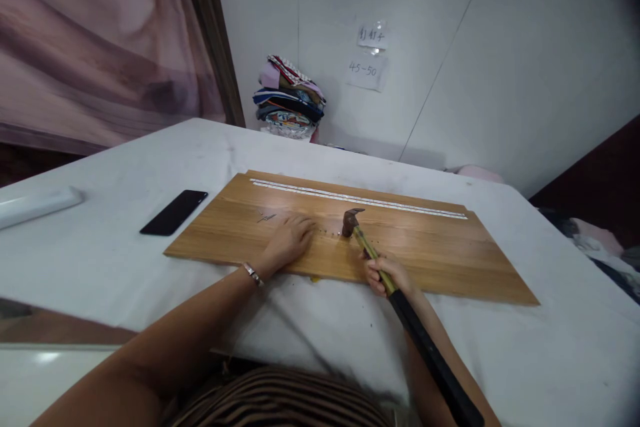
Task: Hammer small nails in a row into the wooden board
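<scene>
A wooden board (430, 247) lies flat on the white-covered table. My right hand (383, 272) is wrapped round the upper shaft of a claw hammer (423, 340), whose black grip slants back toward my body. The rusty hammer head rests on or just above the board, beside a short row of small nail heads (333, 233). My left hand (291, 240) lies palm down on the board, fingers stretched toward that row. To its left are several loose nails (267, 217). Two white measuring strips (357, 199) run along the board's far edge.
A black phone (174, 212) lies left of the board on the white tabletop (115, 187). At the far left is a white roll (40, 205). Folded cloths (290, 99) are stacked against the wall, near two paper notes (367, 72). A pink curtain (100, 40) hangs at left.
</scene>
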Available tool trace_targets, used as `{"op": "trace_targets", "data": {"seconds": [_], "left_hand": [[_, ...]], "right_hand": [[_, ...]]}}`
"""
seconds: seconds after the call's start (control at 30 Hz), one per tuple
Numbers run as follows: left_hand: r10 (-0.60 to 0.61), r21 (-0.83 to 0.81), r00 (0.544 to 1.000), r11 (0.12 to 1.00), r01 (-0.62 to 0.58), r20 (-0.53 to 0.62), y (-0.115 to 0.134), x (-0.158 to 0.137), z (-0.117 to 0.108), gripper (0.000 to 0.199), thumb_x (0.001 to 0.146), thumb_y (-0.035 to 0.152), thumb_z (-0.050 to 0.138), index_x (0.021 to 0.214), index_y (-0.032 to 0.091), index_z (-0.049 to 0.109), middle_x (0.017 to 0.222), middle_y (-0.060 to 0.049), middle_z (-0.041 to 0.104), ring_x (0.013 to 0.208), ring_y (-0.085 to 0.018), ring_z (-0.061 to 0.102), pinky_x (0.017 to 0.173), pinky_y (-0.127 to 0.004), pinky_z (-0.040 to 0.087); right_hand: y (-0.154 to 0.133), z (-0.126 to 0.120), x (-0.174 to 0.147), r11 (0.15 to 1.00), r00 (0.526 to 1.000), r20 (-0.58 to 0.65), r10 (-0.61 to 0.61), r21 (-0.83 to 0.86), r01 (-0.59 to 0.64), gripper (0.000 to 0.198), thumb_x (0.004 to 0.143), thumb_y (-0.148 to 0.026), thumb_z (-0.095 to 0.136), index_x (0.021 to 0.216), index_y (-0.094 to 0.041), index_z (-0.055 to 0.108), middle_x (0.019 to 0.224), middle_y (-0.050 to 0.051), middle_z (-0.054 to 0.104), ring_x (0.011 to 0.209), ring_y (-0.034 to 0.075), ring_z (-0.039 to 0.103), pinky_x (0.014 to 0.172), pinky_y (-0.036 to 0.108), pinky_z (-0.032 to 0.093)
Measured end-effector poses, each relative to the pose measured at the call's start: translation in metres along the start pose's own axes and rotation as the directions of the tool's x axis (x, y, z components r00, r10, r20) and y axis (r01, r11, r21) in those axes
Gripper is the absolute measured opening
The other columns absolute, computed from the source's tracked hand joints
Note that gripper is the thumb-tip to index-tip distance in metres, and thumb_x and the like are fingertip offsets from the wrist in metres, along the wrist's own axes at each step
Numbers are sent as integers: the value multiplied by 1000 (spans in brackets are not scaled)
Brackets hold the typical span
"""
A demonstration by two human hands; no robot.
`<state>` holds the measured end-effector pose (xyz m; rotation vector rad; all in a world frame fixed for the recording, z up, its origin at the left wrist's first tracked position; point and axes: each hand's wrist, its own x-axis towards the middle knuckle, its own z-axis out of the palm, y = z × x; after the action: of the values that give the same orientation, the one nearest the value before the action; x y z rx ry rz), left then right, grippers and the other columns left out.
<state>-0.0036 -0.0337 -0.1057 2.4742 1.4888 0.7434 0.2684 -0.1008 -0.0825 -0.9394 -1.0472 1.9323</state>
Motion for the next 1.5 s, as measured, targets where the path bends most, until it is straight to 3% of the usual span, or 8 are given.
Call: {"op": "trace_targets", "data": {"seconds": [0.53,0.87,1.5], "left_hand": [[89,1,996,996,-89,23,-4,-1,2,32,94,30,44,109,19,70,119,-10,65,114,-24,56,105,-42,40],[102,-2,994,995,-102,-27,-7,0,7,28,93,27,46,107,19,69,115,-8,67,111,-22,58,104,-41,43],[95,23,995,995,-95,-10,-9,1,8,28,94,28,46,106,19,69,115,-7,68,110,-21,59,103,-40,42]], "right_hand": [[-1,0,0,1000,999,-32,1,-6,-1,32,69,-31,66,96,-18,54,48,-11,46,29,6,37,28,18,24],[-1,1,0,999,998,-57,36,-30,-38,42,66,-33,67,102,-16,55,46,-11,46,29,6,36,28,17,24],[0,2,-1,1000,1000,-28,8,-16,-8,37,68,-31,66,99,-17,53,47,-11,47,28,6,37,27,18,23]]}}
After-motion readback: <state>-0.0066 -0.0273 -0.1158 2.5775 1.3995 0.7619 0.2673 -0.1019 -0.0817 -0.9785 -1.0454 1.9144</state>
